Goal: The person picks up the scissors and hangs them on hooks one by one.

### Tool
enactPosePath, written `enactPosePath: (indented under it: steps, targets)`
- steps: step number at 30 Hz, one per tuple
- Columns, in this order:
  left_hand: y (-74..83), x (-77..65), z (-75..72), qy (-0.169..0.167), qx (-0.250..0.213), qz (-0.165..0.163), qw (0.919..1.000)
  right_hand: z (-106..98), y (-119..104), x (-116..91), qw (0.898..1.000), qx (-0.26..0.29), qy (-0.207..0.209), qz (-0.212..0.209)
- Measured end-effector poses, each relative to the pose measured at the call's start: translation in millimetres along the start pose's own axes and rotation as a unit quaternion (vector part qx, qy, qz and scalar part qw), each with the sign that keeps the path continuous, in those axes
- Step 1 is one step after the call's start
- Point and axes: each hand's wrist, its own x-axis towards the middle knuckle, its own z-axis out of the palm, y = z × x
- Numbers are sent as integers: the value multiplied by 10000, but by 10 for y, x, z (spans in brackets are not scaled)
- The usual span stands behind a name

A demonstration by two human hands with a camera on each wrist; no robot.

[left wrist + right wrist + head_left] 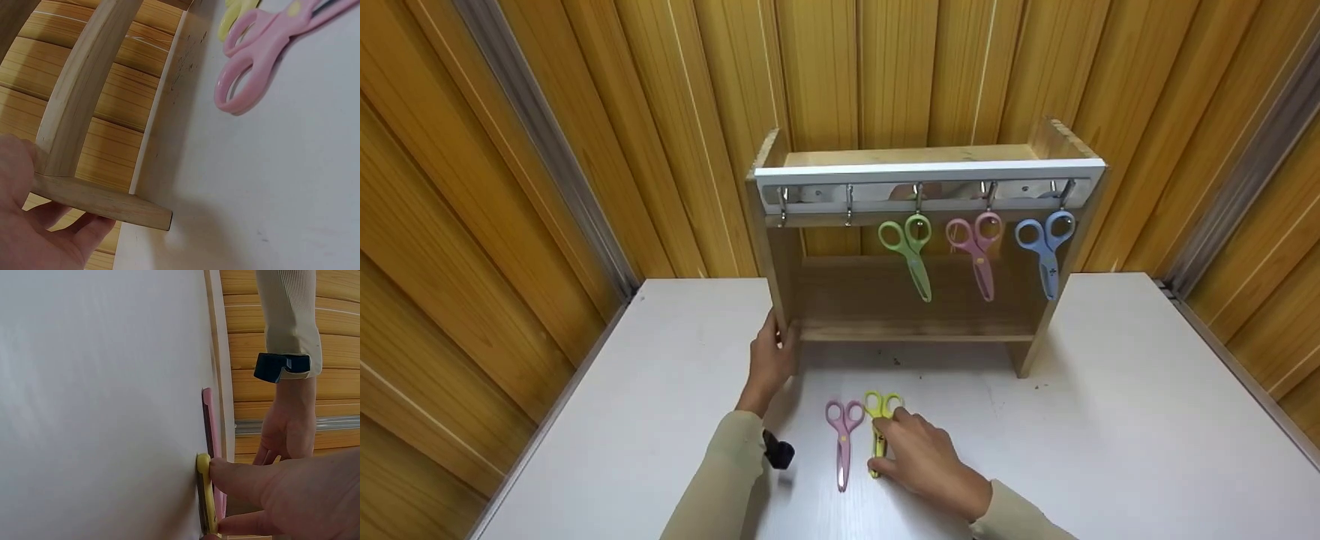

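My left hand (771,361) grips the lower left side panel of a wooden shelf rack (915,335); in the left wrist view the thumb side and fingers lie on either face of that panel (107,202). Yellow scissors (879,442) lie on the white table, and my right hand (924,459) pinches them by the blades, thumb near the tip. The right wrist view has the thumb against the yellow scissors (203,486); some fingers are partly out of frame. Just left of them lie pink scissors (843,442), untouched, handles toward the rack.
Metal hooks (849,204) line a white rail on the rack's upper front. From them hang green scissors (913,259), pink-handled scissors (979,255) and blue scissors (1046,251); the two leftmost hooks carry nothing. Wood-patterned walls (885,75) surround the table.
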Motion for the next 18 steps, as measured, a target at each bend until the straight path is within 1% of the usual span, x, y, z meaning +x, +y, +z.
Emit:
enactPosePath:
  steps: [4,7,17,18]
  targets:
    - [-12,4,-7,-21,-43,-60,10000,-21,28,-10,9998,47,-138,107]
    - [-22,11,-10,-12,-62,-38,10000,-46,55,-25,9997,68,-200,120]
    - [-15,8,-12,3,-10,56,10000,-179,157,-115,9987,158,-483,-5]
    - [-16,6,-11,7,-16,112,9999,-197,175,-129,9985,184,-506,-7]
